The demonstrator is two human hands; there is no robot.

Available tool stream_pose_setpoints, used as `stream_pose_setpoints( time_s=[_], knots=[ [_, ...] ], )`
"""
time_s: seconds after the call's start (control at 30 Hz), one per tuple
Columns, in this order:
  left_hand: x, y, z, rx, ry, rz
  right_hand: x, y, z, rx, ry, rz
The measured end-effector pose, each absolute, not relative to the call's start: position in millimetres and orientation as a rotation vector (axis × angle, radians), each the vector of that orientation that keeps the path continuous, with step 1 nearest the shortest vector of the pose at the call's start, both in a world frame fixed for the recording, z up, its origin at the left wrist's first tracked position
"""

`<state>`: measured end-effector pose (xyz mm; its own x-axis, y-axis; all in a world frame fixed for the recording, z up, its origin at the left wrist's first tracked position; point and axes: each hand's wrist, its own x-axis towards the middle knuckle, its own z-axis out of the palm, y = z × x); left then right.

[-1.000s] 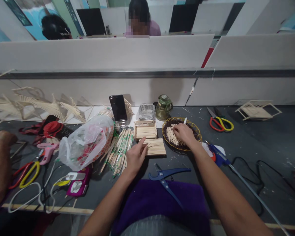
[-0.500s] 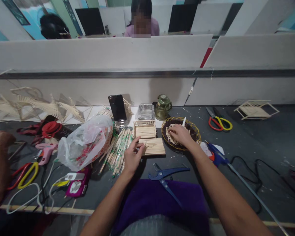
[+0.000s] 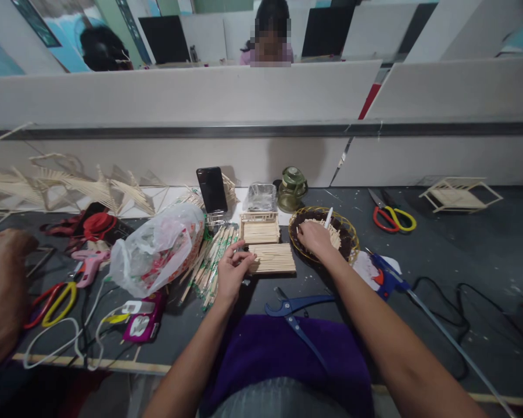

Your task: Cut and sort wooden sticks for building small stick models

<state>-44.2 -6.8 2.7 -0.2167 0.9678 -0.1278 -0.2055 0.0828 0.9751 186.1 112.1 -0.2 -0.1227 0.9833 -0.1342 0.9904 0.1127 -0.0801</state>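
1. The dark grey surface (image 3: 453, 244) is crowded on the left; over on the right things sit farther apart.
2. A purple cloth (image 3: 261, 360) spreads at the near edge, a blue cutter (image 3: 294, 304) lying partly over it.
3. The basket (image 3: 356, 232) sits close by the far right corner of the stick panel (image 3: 274, 259).
4. The right hand (image 3: 316, 239) reaches inside the basket's rim; I can't tell whether its grip holds anything.
5. The left hand (image 3: 232, 273) is at the panel's left edge, fingertips near together; whether they're clamped on something, I can't tell.
6. The panel lies flat.
7. Short sticks (image 3: 335, 235) lie in the basket.
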Motion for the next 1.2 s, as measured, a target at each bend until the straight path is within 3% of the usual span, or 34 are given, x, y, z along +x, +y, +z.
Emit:
stream_pose_setpoints(
  time_s=[0.4,1.2],
  knots=[
    [-40,-12,3,0.863,1.264,1.317,172,112,-8,2.392,2.069,-0.334],
    [-40,-15,11,0.725,1.156,1.296,175,101,-3,2.459,2.119,-0.425]
  ],
)
